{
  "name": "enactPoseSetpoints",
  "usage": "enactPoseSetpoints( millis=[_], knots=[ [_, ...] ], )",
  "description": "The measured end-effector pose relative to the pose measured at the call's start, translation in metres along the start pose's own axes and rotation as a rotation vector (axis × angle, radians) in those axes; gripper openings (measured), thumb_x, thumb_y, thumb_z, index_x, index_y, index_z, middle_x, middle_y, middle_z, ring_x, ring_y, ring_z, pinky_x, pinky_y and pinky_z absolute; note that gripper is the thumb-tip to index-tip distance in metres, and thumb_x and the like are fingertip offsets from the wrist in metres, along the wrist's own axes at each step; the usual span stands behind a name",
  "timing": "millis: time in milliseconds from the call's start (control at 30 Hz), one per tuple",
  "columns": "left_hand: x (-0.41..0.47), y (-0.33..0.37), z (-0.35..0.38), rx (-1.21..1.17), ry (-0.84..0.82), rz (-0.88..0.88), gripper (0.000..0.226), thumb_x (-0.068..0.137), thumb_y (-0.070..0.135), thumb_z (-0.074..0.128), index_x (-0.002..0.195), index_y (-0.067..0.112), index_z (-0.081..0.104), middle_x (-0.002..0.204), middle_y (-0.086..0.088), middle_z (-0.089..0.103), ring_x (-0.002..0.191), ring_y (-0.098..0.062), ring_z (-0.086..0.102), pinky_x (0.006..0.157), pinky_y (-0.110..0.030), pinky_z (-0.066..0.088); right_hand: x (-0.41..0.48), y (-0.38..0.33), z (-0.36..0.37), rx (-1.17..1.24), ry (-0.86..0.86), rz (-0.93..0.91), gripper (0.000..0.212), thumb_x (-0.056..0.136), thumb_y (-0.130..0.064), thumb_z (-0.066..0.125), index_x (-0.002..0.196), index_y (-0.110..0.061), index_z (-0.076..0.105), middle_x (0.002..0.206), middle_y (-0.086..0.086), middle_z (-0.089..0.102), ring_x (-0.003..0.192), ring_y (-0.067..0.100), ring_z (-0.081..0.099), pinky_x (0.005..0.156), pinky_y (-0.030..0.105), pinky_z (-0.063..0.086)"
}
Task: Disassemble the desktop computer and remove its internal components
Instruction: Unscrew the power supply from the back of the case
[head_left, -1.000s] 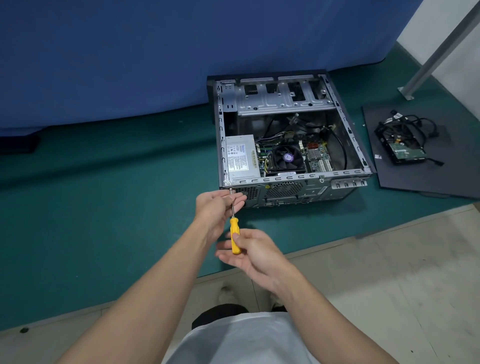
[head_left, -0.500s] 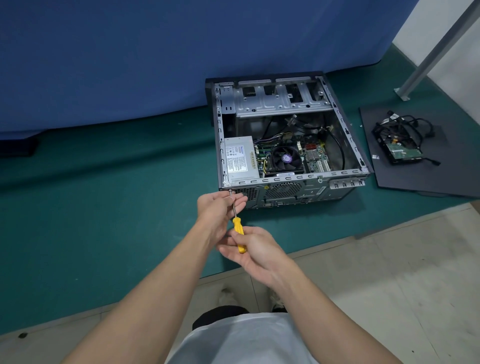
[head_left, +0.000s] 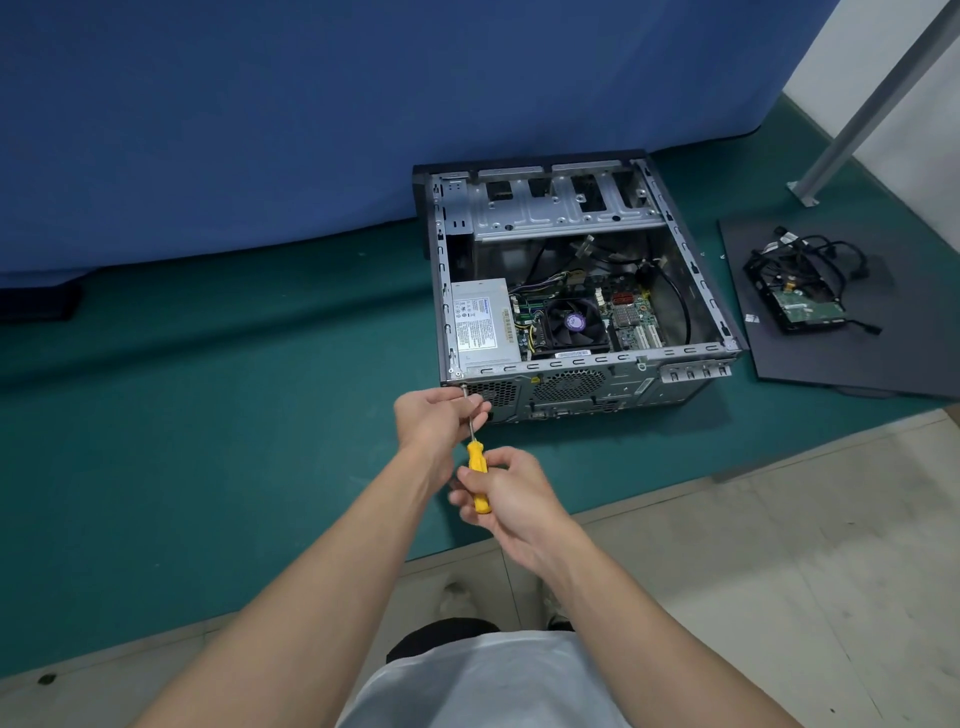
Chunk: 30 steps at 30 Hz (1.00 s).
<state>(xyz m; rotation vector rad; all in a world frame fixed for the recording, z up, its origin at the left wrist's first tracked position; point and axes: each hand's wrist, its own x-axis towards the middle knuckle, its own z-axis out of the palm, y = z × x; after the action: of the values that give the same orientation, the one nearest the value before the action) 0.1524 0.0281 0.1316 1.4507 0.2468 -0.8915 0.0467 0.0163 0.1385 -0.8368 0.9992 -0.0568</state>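
An open desktop computer case (head_left: 597, 366) lies on its side on the green mat. Inside sit a grey power supply (head_left: 480, 322), a black CPU fan (head_left: 571, 325) and the green motherboard (head_left: 631, 319). My right hand (head_left: 511, 499) grips the yellow handle of a screwdriver (head_left: 477, 465). Its tip meets a screw at the case's rear top-left corner. My left hand (head_left: 434, 415) pinches the metal shaft near the tip.
The black side panel (head_left: 831, 358) lies right of the case with a removed hard drive (head_left: 802, 309) and tangled cables on it. A blue curtain hangs behind. A grey metal post (head_left: 857, 109) stands at the back right. Tiled floor lies in front of the mat.
Both hands stay at the case's rear corner with the screwdriver. The right hand's fingers have shifted round the handle. The view has moved slightly.
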Motion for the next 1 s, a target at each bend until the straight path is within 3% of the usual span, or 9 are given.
enactPoseSetpoints(
  millis=[100, 233, 433, 600, 733, 867, 1000],
  knots=[
    [0.001, 0.002, 0.002, 0.028, 0.016, 0.008, 0.019, 0.087, -0.019, 0.054, 0.103, -0.009, 0.054, 0.086, -0.023, 0.066, 0.077, -0.026, 0.07, 0.066, -0.026, 0.06, 0.0, 0.0, -0.001, 0.093, -0.021, 0.01, 0.005, 0.095, -0.005, 0.054, 0.093, 0.0, 0.052, 0.075, 0.013, 0.055, 0.055, 0.013, 0.047, 0.046, 0.022, 0.035],
    [0.002, 0.001, -0.002, -0.041, -0.047, -0.013, 0.02, 0.09, -0.019, 0.047, 0.105, -0.007, 0.051, 0.091, -0.026, 0.066, 0.082, -0.031, 0.071, 0.073, -0.031, 0.06, -0.001, -0.001, -0.009, 0.241, -0.117, 0.087, 0.019, 0.098, -0.006, 0.047, 0.108, 0.008, 0.055, 0.088, 0.023, 0.061, 0.069, 0.023, 0.059, 0.056, 0.026, 0.047],
    [0.005, -0.003, 0.002, -0.02, 0.071, 0.02, 0.007, 0.088, -0.003, 0.065, 0.09, -0.01, 0.065, 0.08, -0.02, 0.07, 0.072, -0.026, 0.073, 0.06, -0.024, 0.059, 0.001, -0.002, -0.001, -0.029, 0.021, -0.011, 0.007, 0.092, -0.001, 0.057, 0.097, -0.004, 0.052, 0.091, 0.018, 0.065, 0.06, 0.019, 0.065, 0.054, 0.026, 0.049],
    [0.009, -0.006, 0.004, -0.004, 0.106, 0.024, 0.007, 0.09, -0.002, 0.063, 0.086, -0.007, 0.066, 0.08, -0.02, 0.07, 0.068, -0.025, 0.072, 0.059, -0.026, 0.06, 0.005, 0.004, -0.006, -0.161, 0.096, -0.067, 0.007, 0.092, -0.005, 0.058, 0.095, -0.007, 0.052, 0.08, 0.012, 0.065, 0.056, 0.015, 0.063, 0.052, 0.024, 0.047],
    [0.011, -0.01, 0.002, 0.055, 0.063, 0.059, 0.008, 0.091, 0.0, 0.063, 0.086, -0.005, 0.067, 0.08, -0.019, 0.071, 0.066, -0.022, 0.071, 0.059, -0.026, 0.059, 0.01, 0.009, -0.021, -0.413, 0.129, -0.086, 0.009, 0.092, -0.01, 0.057, 0.089, -0.015, 0.05, 0.077, 0.004, 0.062, 0.063, 0.013, 0.056, 0.058, 0.026, 0.045],
    [0.009, -0.015, -0.001, 0.325, 0.039, 0.261, 0.009, 0.089, 0.005, 0.066, 0.086, -0.002, 0.071, 0.076, -0.012, 0.072, 0.07, -0.022, 0.073, 0.07, -0.034, 0.061, 0.006, 0.006, -0.047, -0.616, 0.317, -0.098, 0.021, 0.08, -0.017, 0.066, 0.072, -0.021, 0.046, 0.068, -0.004, 0.051, 0.065, 0.015, 0.047, 0.058, 0.029, 0.034],
    [-0.002, -0.013, 0.007, 0.747, -0.118, 0.669, 0.01, 0.089, 0.015, 0.069, 0.087, 0.009, 0.076, 0.076, -0.006, 0.074, 0.075, -0.024, 0.071, 0.08, -0.039, 0.057, -0.002, -0.026, -0.065, -0.361, 0.493, -0.3, 0.038, 0.08, -0.032, 0.07, 0.057, -0.02, 0.042, 0.049, -0.006, 0.044, 0.052, 0.017, 0.039, 0.057, 0.03, 0.033]
  ],
)
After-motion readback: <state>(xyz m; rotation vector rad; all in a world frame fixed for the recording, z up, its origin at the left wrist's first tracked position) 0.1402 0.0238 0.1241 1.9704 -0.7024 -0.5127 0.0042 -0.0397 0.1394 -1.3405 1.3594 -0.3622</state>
